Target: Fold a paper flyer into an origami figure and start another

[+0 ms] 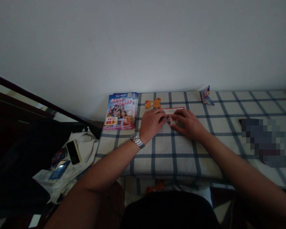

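Note:
My left hand [153, 123], with a silver watch on the wrist, has its fingers curled down at the left edge of a small folded piece of printed paper [169, 119]. From the other side, the thumb and fingers of my right hand [189, 123] close on the same paper. Most of it is hidden by my fingers. Just behind it, a white sheet with a red edge [175, 110] lies partly under my hands. A stack of colourful flyers [120, 111] is on the table to the left.
A checked cloth [162, 165] covers the table against the white wall. An orange bear print [153, 103] shows near the back. A folded flyer [207, 96] stands at the back right. A blurred dark object [264, 143] lies right. A phone [73, 152] rests on a white bag lower left.

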`<state>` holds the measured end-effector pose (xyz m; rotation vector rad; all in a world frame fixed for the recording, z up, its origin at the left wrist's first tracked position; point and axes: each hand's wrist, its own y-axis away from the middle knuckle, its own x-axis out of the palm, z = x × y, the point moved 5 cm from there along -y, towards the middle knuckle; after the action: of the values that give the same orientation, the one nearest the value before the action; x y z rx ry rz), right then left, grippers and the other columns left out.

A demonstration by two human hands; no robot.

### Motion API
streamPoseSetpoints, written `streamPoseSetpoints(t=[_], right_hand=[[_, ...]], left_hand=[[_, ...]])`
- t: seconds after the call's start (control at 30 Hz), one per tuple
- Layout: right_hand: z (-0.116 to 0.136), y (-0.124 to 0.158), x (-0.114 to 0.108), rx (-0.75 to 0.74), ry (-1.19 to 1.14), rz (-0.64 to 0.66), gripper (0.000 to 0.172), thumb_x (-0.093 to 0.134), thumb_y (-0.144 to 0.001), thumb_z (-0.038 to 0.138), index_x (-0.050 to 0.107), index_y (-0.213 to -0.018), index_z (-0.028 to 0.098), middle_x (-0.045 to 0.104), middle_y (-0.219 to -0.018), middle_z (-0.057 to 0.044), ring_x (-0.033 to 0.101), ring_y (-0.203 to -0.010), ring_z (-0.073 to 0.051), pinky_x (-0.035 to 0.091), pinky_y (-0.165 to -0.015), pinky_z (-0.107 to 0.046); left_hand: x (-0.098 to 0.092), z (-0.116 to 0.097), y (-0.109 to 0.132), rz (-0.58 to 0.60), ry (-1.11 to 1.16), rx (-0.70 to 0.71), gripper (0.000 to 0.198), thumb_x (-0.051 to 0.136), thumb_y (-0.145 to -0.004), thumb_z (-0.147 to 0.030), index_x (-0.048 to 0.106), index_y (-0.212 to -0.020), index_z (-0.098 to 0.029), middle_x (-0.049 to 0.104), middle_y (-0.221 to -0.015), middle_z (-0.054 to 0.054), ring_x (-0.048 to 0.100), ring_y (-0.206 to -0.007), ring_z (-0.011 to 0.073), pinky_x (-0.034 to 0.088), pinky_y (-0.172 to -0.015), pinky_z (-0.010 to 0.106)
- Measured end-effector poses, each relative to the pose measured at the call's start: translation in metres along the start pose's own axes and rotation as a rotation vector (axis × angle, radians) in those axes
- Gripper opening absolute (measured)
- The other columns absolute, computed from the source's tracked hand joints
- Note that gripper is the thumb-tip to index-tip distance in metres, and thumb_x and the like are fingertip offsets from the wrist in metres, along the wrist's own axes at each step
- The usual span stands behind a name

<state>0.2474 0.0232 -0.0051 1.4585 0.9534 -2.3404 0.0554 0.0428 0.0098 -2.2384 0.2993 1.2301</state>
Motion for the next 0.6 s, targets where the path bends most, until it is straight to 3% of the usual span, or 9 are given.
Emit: streamPoseSetpoints(t=[0.6], right_hand=[[0.0024, -0.0001, -0.0010, 0.002, 0.010, 0.001, 0.040, 0.067, -0.099, 0.040, 0.071, -0.135, 0.023, 0.063, -0.129, -0.016, 0.062, -0.118, -0.035, 0.055, -0.104, -0.055]], left_hand=[[-0.0005, 0.0022, -0.0013, 0.009, 0.004, 0.015, 0.010, 0.066, -0.102, -0.023, 0.073, -0.109, -0.025, 0.075, -0.122, 0.002, 0.067, -0.113, 0.0236, 0.048, -0.099, 0.042]])
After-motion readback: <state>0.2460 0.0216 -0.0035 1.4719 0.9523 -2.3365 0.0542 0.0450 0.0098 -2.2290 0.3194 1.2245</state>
